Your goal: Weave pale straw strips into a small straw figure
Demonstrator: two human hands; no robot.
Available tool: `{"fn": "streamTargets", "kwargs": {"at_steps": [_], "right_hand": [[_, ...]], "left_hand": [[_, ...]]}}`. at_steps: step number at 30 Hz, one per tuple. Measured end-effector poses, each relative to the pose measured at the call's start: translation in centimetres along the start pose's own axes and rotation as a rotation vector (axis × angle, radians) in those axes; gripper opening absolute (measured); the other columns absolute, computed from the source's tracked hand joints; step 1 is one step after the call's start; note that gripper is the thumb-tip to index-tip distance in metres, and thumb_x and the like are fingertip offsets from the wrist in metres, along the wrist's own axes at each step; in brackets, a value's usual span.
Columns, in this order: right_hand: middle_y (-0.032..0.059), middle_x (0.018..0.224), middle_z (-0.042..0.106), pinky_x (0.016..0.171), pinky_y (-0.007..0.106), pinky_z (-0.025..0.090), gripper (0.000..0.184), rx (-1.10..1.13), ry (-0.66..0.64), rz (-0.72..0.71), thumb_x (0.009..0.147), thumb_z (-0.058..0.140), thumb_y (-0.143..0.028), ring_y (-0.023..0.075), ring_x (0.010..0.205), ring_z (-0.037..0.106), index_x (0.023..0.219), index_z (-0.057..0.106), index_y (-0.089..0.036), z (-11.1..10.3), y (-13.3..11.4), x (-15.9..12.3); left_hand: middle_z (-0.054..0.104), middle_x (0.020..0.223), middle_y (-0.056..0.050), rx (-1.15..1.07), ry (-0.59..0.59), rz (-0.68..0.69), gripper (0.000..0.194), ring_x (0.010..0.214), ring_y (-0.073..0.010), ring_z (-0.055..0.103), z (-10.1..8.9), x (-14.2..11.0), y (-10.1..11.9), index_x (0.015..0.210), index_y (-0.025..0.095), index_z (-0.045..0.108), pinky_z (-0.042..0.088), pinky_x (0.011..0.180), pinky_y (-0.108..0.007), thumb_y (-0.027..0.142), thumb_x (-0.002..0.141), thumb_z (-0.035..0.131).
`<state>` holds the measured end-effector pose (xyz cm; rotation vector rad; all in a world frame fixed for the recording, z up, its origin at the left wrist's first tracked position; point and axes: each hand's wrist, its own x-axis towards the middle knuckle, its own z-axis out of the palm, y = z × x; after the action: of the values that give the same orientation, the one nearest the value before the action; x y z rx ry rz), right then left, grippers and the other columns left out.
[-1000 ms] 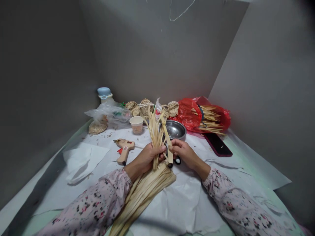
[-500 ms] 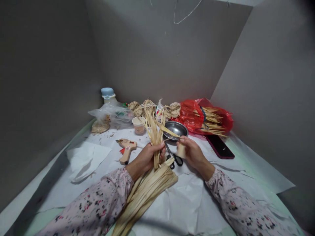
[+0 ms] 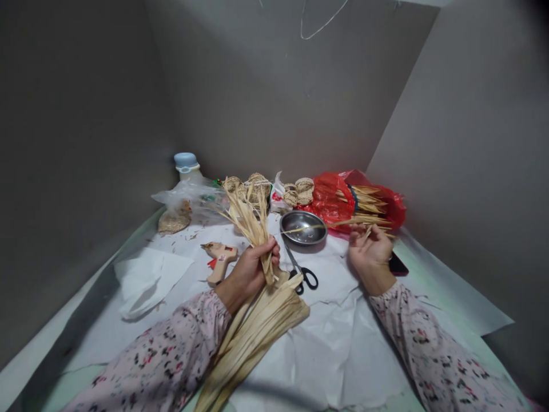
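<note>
My left hand [image 3: 249,273] is closed tight around a bunch of straw strips [image 3: 253,220], and a longer sheaf [image 3: 261,326] runs toward me from just below it. My right hand [image 3: 369,250] is half open, and I can't tell whether its fingers [image 3: 364,236] pinch the thin strip [image 3: 311,227] crossing the steel bowl [image 3: 304,237]. Scissors [image 3: 302,277] lie between my hands, a glue gun [image 3: 219,260] sits left of my left hand, and a red bag [image 3: 330,200] lies beyond my right.

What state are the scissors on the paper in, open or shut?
Shut: the blades of the scissors lie closed together as one narrow strip on the white paper.
</note>
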<state>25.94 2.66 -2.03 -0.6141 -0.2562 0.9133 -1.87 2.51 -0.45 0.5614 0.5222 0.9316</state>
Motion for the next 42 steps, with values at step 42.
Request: {"fn": "streamTargets", "kwargs": {"at_steps": [42], "right_hand": [[-0.0012, 0.06, 0.061, 0.049, 0.021, 0.037, 0.015, -0.781, -0.742, 0.35, 0.079, 0.064, -0.032, 0.0103, 0.052, 0.052, 0.078, 0.063, -0.017, 2.9, 4.6, -8.3]], "left_hand": [[0.07, 0.08, -0.01, 0.468, -0.136, 0.047, 0.025, 0.071, -0.0174, 0.065, -0.3, 0.2, -2.8, 0.085, 0.011, 0.07, 0.049, 0.068, -0.026, 0.031, 0.072, 0.078]]}}
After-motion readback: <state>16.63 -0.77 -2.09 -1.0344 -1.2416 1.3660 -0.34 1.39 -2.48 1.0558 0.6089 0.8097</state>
